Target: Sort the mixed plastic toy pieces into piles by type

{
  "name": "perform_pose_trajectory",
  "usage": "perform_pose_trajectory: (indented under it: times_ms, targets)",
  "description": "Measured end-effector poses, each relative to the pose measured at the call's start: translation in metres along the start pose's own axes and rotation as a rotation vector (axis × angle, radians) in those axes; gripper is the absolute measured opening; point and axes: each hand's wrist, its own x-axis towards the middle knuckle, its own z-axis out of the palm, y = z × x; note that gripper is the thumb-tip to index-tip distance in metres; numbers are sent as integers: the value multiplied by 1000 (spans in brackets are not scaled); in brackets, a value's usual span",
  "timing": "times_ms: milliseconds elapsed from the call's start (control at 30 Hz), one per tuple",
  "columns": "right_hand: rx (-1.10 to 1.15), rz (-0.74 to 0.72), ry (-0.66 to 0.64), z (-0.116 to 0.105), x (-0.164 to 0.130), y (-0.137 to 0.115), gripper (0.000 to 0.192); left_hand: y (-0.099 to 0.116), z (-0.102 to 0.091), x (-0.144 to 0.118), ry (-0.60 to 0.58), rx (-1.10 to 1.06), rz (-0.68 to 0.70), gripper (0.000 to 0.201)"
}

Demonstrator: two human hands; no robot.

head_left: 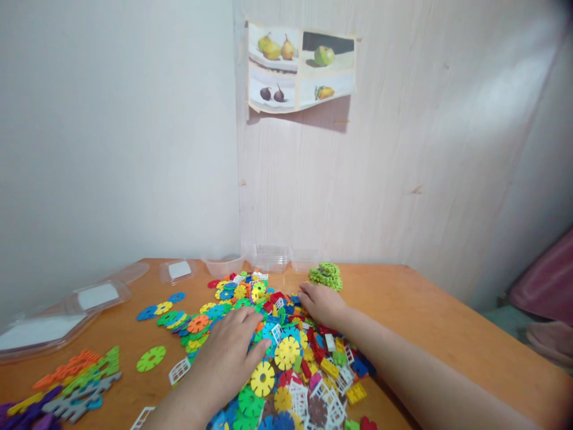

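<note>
A big heap of coloured plastic toy pieces (286, 352) covers the middle of the orange wooden table (430, 322): snowflake discs, small bricks and white fence parts. My left hand (228, 352) lies palm down on the heap's left side, fingers together, next to a yellow disc (262, 378). My right hand (321, 303) rests on the heap's far edge, fingers bent onto the pieces; whether it grips one I cannot tell. Just beyond it sits a small pile of light green discs (326, 276).
Clear plastic tubs (268, 258) stand against the wall, with clear lids (96, 295) along the table's left side. Long comb-shaped pieces (76, 382) lie at the near left. A fruit picture (301, 65) hangs on the wall. The table's right edge drops off by pink cloth (546, 280).
</note>
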Motion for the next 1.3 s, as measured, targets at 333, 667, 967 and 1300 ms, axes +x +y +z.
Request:
perform_pose_trajectory:
  times_ms: [333, 667, 967, 1300]
  targets:
    - [-27, -82, -69, 6, 5, -24, 47, -9, -3, 2, -3, 32, -47, 34]
    - [-276, -44, -122, 7, 30, 0, 36, -4, -11, 1, -45, 112, -126, 26]
    - [-218, 21, -194, -1, -7, -19, 36, -6, -10, 1, -41, 160, -126, 22]
    - [90, 25, -169, -22, -60, -4, 46, -6, -12, 1, -17, 160, -106, 20]
